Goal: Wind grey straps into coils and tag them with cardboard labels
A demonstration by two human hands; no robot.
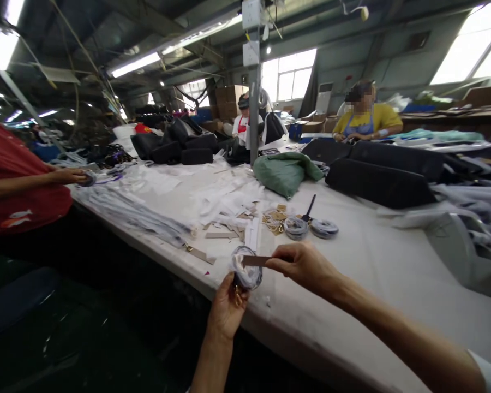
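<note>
My left hand (228, 305) is closed around the lower side of a coiled strap (251, 275) in clear plastic wrap, just over the table's front edge. A gold metal clasp (238, 296) hangs by its fingers. Pinched in my right hand (292, 261) is a flat brown-grey cardboard strip (256, 261), its far end over the middle of the coil. Two more wrapped coils, a near one (295, 227) and one to its right (324, 228), lie on the table beyond my right hand. Long wrapped straps (147, 213) stretch along the left edge.
The white table (376, 256) carries scattered cardboard and paper pieces (225, 234), a green cloth bundle (286, 172) and black bags (380, 177). A grey bin (462, 245) stands at right, a post (253, 109) mid-table. A co-worker in red (20, 180) works at left; two others sit across.
</note>
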